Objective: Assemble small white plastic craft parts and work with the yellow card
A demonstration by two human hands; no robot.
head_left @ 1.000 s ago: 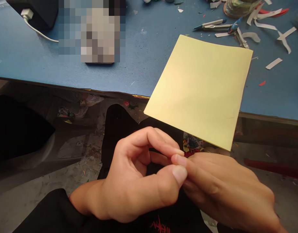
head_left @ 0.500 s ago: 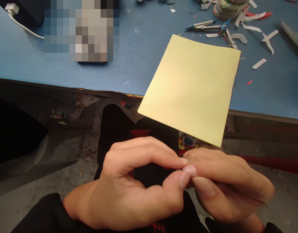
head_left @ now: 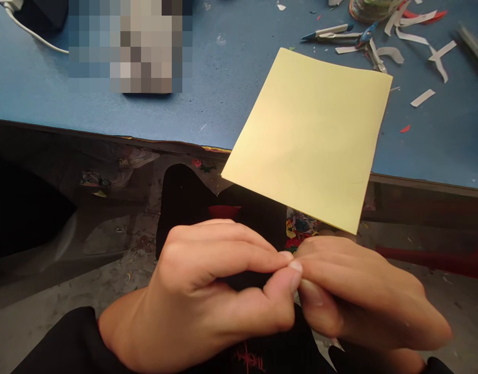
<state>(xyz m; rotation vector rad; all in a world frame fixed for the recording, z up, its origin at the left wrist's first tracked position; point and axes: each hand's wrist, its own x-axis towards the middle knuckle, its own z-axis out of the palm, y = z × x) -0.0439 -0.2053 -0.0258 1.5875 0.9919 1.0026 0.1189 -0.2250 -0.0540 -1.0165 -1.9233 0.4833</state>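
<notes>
My left hand is closed in a pinch, thumb tip against fingertips, above my lap. Its tips meet those of my right hand, whose thumb and index finger are also pressed together. Whatever the two pinches hold, if anything, is hidden or too small to make out. Just beyond the hands, a pale yellow sheet of paper lies on the blue table, its near part sticking out past the table edge. Neither hand visibly touches the sheet.
Scissors with blue-and-grey handles lie behind the sheet, near a jar and white paper strips. A blurred-out object and a white cable are at the left. Paper scraps lie below the table.
Both hands remain pinched together; the left thumb tip has moved up against the fingertips, and the right hand has turned slightly. The view has shifted a little.
</notes>
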